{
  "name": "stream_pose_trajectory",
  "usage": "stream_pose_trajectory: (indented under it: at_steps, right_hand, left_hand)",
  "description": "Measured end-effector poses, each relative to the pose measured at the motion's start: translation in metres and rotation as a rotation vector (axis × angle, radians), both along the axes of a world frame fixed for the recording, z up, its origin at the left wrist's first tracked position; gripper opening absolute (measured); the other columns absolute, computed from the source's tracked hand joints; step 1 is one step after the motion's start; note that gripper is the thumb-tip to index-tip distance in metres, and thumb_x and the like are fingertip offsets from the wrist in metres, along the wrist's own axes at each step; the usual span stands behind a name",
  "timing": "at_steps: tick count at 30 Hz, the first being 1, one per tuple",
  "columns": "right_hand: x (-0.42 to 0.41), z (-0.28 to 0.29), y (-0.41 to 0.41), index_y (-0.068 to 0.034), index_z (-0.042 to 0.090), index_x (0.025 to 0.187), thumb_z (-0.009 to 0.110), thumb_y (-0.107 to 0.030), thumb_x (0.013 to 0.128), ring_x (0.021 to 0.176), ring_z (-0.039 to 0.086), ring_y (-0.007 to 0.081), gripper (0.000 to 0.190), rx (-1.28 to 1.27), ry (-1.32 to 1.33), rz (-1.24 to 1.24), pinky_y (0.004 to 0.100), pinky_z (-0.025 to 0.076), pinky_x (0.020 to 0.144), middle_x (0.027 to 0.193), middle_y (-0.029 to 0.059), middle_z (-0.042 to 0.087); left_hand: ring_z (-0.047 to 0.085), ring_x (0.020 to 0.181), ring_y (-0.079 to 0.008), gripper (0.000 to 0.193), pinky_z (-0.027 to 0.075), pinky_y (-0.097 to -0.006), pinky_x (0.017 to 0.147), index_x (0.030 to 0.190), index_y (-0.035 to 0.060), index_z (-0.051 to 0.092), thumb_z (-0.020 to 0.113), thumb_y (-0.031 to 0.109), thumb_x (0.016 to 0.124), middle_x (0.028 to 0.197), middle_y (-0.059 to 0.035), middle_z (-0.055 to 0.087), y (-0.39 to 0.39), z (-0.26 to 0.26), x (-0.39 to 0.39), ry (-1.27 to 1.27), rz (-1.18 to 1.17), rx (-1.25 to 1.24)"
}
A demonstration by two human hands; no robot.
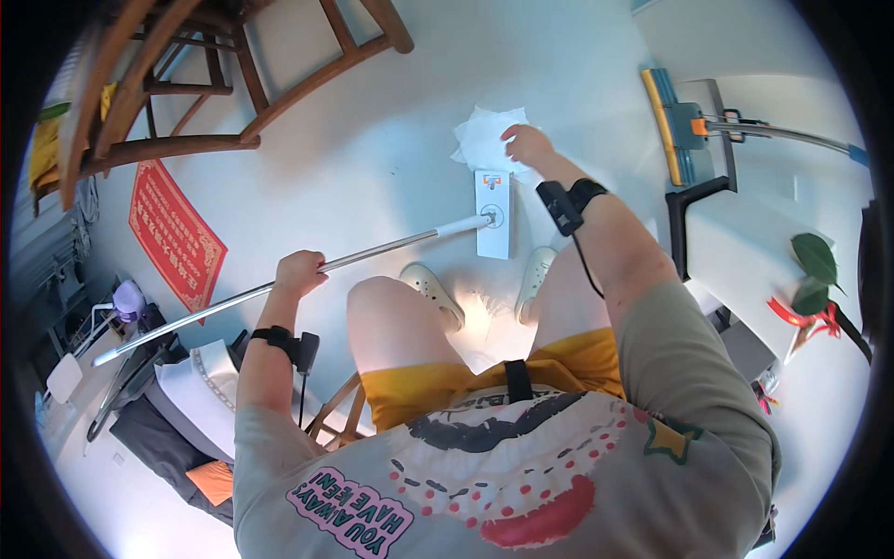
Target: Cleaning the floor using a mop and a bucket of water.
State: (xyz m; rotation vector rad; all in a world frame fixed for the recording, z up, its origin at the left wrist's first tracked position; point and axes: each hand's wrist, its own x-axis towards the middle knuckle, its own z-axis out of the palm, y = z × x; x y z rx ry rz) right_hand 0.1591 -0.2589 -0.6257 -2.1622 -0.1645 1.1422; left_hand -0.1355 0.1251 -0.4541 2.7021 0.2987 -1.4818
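Observation:
My left hand [301, 272] is closed around the metal pole of a flat mop [377, 249], which slants from lower left to the mop's head. The white rectangular mop head [494, 241] lies on the floor in front of my feet, its pole joined at a round swivel. White crumpled sheets [482, 133], paper or thin cloth, lie on the floor just beyond the head's far end. My right hand [527, 145] is over the sheets' right edge, fingers curled; whether it pinches a sheet is not clear.
Wooden chairs [300, 87] stand at upper left, above a red printed sheet [178, 237]. A sponge mop [688, 126] is at upper right, near a white cabinet [740, 244] and a green-leaved plant [814, 264]. My clogs [431, 293] flank light debris [482, 307].

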Motion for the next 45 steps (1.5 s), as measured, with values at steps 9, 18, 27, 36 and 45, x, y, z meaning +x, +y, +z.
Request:
stream_pose_trajectory:
  at_steps: [9, 18, 27, 36, 45]
  right_hand:
    - [-0.149, 0.288, 0.075, -0.014, 0.048, 0.13, 0.064, -0.003, 0.07, 0.1, 0.06, 0.0295, 0.063, 0.552, -0.233, 0.123, 0.0377, 0.05, 0.09, 0.12, 0.0131, 0.056]
    - [-0.121, 0.557, 0.078, -0.01, 0.056, 0.122, 0.06, -0.01, 0.081, 0.1, 0.062, 0.0201, 0.041, 1.051, 0.334, 0.539, 0.0303, 0.047, 0.09, 0.11, 0.0068, 0.063]
    - [-0.056, 0.685, 0.004, -0.006, 0.064, 0.098, 0.061, -0.02, 0.088, 0.074, 0.054, 0.008, 0.018, 1.118, -0.11, 0.151, 0.0236, 0.044, 0.073, 0.08, -0.0022, 0.057]
    - [-0.008, 0.629, -0.092, -0.007, 0.052, 0.062, 0.061, -0.021, 0.084, 0.052, 0.039, 0.0088, 0.027, 1.077, 0.06, -0.268, 0.0251, 0.031, 0.053, 0.056, -0.0023, 0.043]
    - [-0.01, 0.659, -0.062, -0.005, 0.055, 0.072, 0.061, -0.021, 0.085, 0.055, 0.041, 0.0071, 0.022, 1.009, -0.135, 0.054, 0.0233, 0.034, 0.054, 0.059, -0.0026, 0.045]
  left_hand:
    - [0.068, 0.088, -0.0234, 0.015, 0.053, -0.0379, 0.072, 0.095, 0.0126, 0.063, 0.053, 0.014, 0.085, 0.089, -0.0063, 0.067, -0.153, 0.117, 0.051, -0.252, -0.223, 0.099]
    - [0.066, 0.093, -0.0232, 0.023, 0.051, -0.0397, 0.08, 0.107, 0.0117, 0.064, 0.05, 0.015, 0.089, 0.098, -0.0079, 0.068, -0.283, 0.225, 0.106, -0.151, -0.595, 0.013]
    - [0.064, 0.091, -0.0288, 0.028, 0.05, -0.0422, 0.082, 0.114, 0.0109, 0.064, 0.053, 0.017, 0.089, 0.105, -0.0121, 0.066, -0.304, 0.35, 0.133, -0.813, -0.458, -0.647]
    - [0.064, 0.085, -0.0222, 0.041, 0.052, -0.0359, 0.077, 0.12, 0.0094, 0.059, 0.068, 0.023, 0.082, 0.094, -0.0077, 0.067, -0.301, 0.533, 0.182, -1.236, 0.152, -0.778]
    - [0.047, 0.043, -0.0074, 0.042, 0.037, -0.0232, 0.042, 0.07, 0.0026, 0.062, 0.055, 0.035, 0.096, 0.05, 0.0006, 0.052, -0.356, 0.658, 0.258, -0.937, 0.426, -1.576]
